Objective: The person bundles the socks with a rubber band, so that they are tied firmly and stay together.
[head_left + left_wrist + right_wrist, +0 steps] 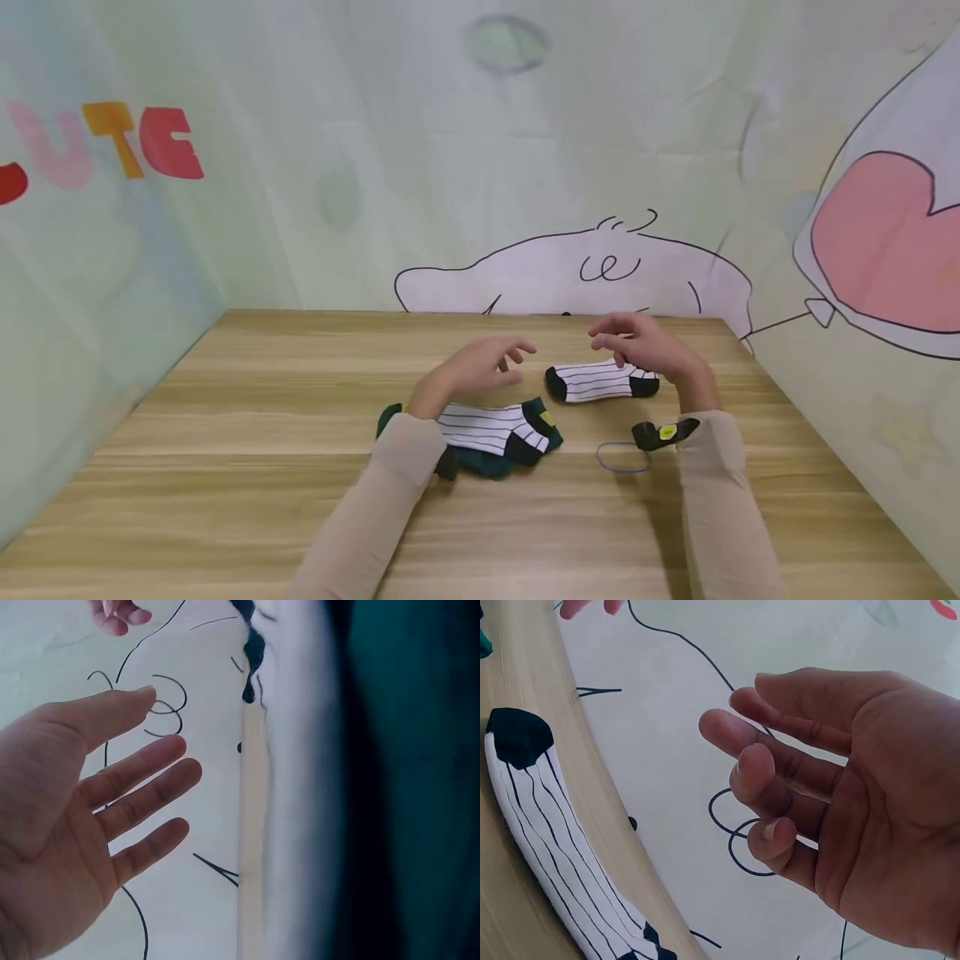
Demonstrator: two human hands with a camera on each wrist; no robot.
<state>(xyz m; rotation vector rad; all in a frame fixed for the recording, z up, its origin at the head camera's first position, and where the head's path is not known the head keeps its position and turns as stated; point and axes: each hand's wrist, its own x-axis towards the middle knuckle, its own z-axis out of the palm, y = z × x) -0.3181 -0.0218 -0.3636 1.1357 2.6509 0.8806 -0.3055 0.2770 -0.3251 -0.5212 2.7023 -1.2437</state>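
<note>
A white sock with dark stripes and black toe and heel [598,382] lies flat on the wooden table, also seen in the right wrist view. My right hand [645,340] hovers over its right end, fingers loosely bent, holding nothing. A second striped sock [480,427] lies on top of dark green fabric [486,463], left of the first. Just above this pile is my left hand [486,367], with relaxed fingers and nothing in them. In the left wrist view its palm and spread fingers [150,784] show, while the nearby fabric is blurred.
A thin bluish loop [624,458] lies on the table [225,467] near the right wrist. A black strap with a yellow-green label [666,433] is at the right cuff. Printed cloth walls [315,167] stand at the table's back and sides.
</note>
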